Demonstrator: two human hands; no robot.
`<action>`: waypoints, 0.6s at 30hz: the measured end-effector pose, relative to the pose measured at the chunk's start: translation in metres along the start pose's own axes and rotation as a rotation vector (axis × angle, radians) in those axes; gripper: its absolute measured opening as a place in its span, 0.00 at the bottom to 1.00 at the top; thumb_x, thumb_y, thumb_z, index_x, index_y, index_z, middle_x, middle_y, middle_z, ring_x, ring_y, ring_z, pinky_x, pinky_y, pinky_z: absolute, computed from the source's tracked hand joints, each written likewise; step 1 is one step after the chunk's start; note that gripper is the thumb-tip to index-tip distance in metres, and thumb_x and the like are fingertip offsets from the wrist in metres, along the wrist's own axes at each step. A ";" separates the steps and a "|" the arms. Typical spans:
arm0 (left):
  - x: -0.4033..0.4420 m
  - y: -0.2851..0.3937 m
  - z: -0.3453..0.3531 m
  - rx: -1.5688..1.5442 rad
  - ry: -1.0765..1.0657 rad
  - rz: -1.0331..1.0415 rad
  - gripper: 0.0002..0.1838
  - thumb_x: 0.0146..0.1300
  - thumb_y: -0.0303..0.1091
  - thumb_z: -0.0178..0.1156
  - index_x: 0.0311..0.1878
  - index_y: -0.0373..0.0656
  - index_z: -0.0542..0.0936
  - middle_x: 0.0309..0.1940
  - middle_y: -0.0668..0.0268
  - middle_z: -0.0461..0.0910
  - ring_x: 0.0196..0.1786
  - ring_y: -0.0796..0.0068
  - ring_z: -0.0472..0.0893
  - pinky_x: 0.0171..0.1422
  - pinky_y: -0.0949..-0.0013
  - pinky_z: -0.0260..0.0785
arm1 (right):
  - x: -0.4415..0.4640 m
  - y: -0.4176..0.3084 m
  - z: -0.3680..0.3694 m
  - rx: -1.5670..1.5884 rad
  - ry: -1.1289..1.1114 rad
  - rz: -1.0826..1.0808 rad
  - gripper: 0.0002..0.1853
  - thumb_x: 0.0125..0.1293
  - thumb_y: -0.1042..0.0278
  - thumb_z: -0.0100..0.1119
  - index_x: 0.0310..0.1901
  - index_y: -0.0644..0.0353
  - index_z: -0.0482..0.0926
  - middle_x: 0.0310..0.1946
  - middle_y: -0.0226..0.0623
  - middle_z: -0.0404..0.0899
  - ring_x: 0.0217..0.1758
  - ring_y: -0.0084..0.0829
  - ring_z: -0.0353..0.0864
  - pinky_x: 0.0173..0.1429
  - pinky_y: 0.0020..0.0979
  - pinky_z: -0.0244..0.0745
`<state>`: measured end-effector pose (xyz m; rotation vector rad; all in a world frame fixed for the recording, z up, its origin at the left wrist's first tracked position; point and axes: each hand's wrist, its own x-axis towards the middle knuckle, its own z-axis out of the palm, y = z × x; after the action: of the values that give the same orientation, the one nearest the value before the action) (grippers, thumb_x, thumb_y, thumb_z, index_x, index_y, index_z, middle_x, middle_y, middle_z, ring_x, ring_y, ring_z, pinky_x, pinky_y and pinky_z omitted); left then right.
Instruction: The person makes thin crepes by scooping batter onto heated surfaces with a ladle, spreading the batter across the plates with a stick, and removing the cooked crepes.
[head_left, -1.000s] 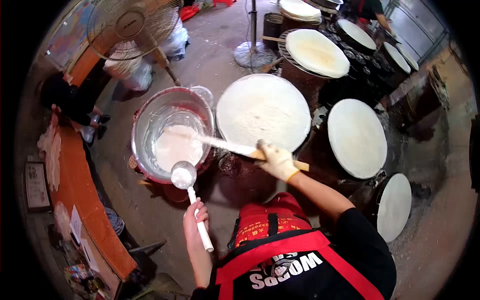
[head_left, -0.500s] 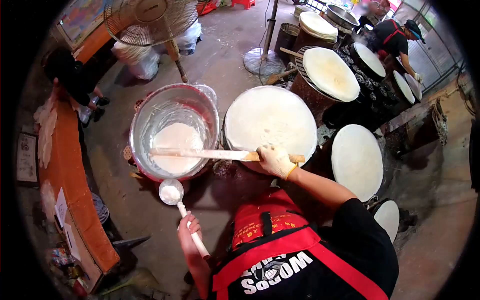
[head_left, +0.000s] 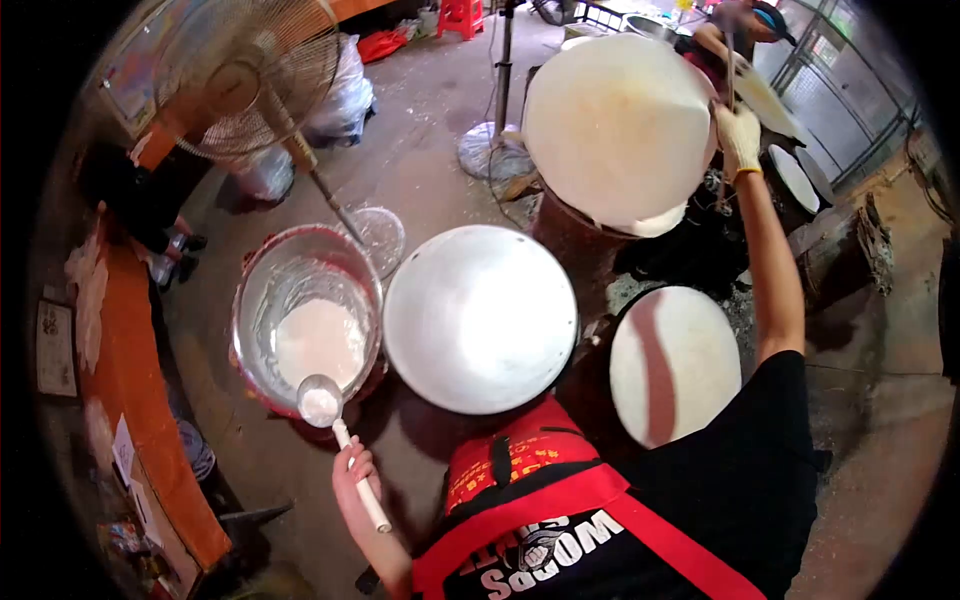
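My left hand (head_left: 357,468) is closed around the pale handle of a ladle (head_left: 320,399), its bowl holding white batter at the near rim of a metal pot (head_left: 250,290). Thick white batter (head_left: 320,345) lies in the pot. My right hand (head_left: 738,138), in a pale work glove, is closed at the right edge of a large round pancake (head_left: 620,130), lying over a stack on a drum. A thin wooden stick (head_left: 730,65) runs upright through that hand; its lower part is partly hidden. Directly before me is a bare metal griddle (head_left: 480,320).
Another round griddle (head_left: 675,370) with a pale sheet stands at right. A standing fan (head_left: 240,85) rises beyond the pot. A co-worker (head_left: 745,40) bends at the back right; another person (head_left: 130,200) is by the orange counter (head_left: 150,400) at left.
The pale sheet has left the front griddle, exposing metal. My right hand has moved from there to the far right, at the pancake on the stack. My left hand and ladle have shifted slightly left.
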<state>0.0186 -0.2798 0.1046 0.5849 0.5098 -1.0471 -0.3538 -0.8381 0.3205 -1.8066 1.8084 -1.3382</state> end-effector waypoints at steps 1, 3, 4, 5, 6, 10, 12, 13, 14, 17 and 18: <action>-0.005 -0.001 0.014 0.017 0.023 0.019 0.12 0.68 0.27 0.44 0.49 0.29 0.64 0.25 0.67 0.64 0.19 0.85 0.61 0.17 0.83 0.58 | 0.022 0.043 0.007 0.023 0.106 -0.029 0.16 0.56 0.58 0.58 0.36 0.65 0.79 0.21 0.35 0.75 0.24 0.27 0.72 0.32 0.30 0.67; -0.002 -0.009 0.014 0.042 0.023 0.042 0.12 0.68 0.28 0.43 0.50 0.28 0.63 0.25 0.67 0.64 0.18 0.85 0.60 0.16 0.84 0.57 | 0.038 0.140 0.041 0.151 0.184 0.154 0.16 0.56 0.59 0.59 0.34 0.67 0.77 0.22 0.38 0.76 0.24 0.29 0.72 0.31 0.33 0.68; -0.002 -0.012 0.017 0.034 0.054 0.043 0.13 0.69 0.28 0.43 0.50 0.28 0.63 0.25 0.68 0.63 0.18 0.85 0.60 0.16 0.84 0.57 | 0.030 0.176 0.054 0.254 0.150 0.372 0.16 0.56 0.59 0.60 0.33 0.68 0.76 0.23 0.41 0.77 0.24 0.30 0.73 0.30 0.35 0.68; -0.003 -0.015 0.021 0.011 0.078 0.036 0.12 0.67 0.27 0.44 0.49 0.28 0.64 0.25 0.67 0.63 0.19 0.84 0.60 0.16 0.83 0.56 | 0.016 0.205 0.073 0.624 0.218 0.504 0.15 0.56 0.61 0.60 0.30 0.69 0.75 0.24 0.44 0.77 0.25 0.32 0.74 0.27 0.38 0.68; -0.003 -0.017 0.023 -0.013 0.104 0.032 0.11 0.66 0.25 0.46 0.48 0.29 0.65 0.25 0.66 0.64 0.19 0.84 0.60 0.16 0.83 0.56 | 0.007 0.263 0.102 0.410 0.270 0.488 0.16 0.57 0.62 0.59 0.29 0.71 0.75 0.24 0.44 0.77 0.26 0.35 0.75 0.28 0.39 0.68; -0.015 -0.032 0.055 -0.027 0.139 0.080 0.13 0.68 0.27 0.44 0.49 0.26 0.63 0.23 0.68 0.62 0.19 0.85 0.61 0.16 0.83 0.58 | -0.065 0.354 0.171 0.399 0.379 0.741 0.13 0.58 0.64 0.59 0.32 0.70 0.76 0.21 0.40 0.76 0.20 0.33 0.74 0.26 0.36 0.68; -0.018 -0.036 0.067 -0.046 0.121 0.073 0.14 0.67 0.26 0.44 0.50 0.24 0.62 0.23 0.68 0.61 0.21 0.85 0.61 0.17 0.83 0.58 | -0.096 0.288 0.161 0.548 0.395 0.857 0.11 0.59 0.67 0.58 0.36 0.68 0.76 0.18 0.38 0.74 0.15 0.30 0.71 0.19 0.33 0.64; -0.020 -0.036 0.071 -0.056 0.116 0.067 0.14 0.67 0.26 0.44 0.50 0.23 0.61 0.23 0.68 0.61 0.21 0.85 0.62 0.17 0.83 0.58 | -0.103 0.274 0.161 0.657 0.416 0.888 0.12 0.59 0.69 0.58 0.40 0.68 0.75 0.17 0.38 0.74 0.12 0.27 0.68 0.15 0.31 0.61; -0.019 -0.035 0.075 -0.068 0.108 0.061 0.15 0.67 0.25 0.44 0.51 0.22 0.61 0.24 0.68 0.61 0.22 0.84 0.62 0.17 0.83 0.59 | -0.106 0.269 0.164 0.642 0.432 0.903 0.12 0.59 0.69 0.59 0.41 0.68 0.75 0.17 0.38 0.74 0.11 0.27 0.67 0.15 0.31 0.60; -0.016 -0.029 0.078 -0.080 0.124 0.032 0.15 0.67 0.26 0.43 0.51 0.23 0.62 0.26 0.66 0.64 0.22 0.83 0.62 0.17 0.82 0.59 | -0.111 0.250 0.167 0.579 0.424 0.940 0.15 0.58 0.68 0.62 0.43 0.69 0.74 0.19 0.38 0.75 0.15 0.29 0.70 0.15 0.32 0.62; -0.016 -0.027 0.080 -0.082 0.120 0.026 0.15 0.67 0.26 0.43 0.51 0.23 0.62 0.26 0.65 0.64 0.22 0.83 0.62 0.17 0.82 0.59 | -0.114 0.253 0.172 0.575 0.438 0.910 0.16 0.58 0.67 0.62 0.43 0.69 0.74 0.22 0.39 0.76 0.19 0.30 0.72 0.19 0.33 0.64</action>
<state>-0.0032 -0.3329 0.1690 0.5820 0.6458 -0.9656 -0.3714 -0.8571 -0.0056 -0.3169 1.7871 -1.6276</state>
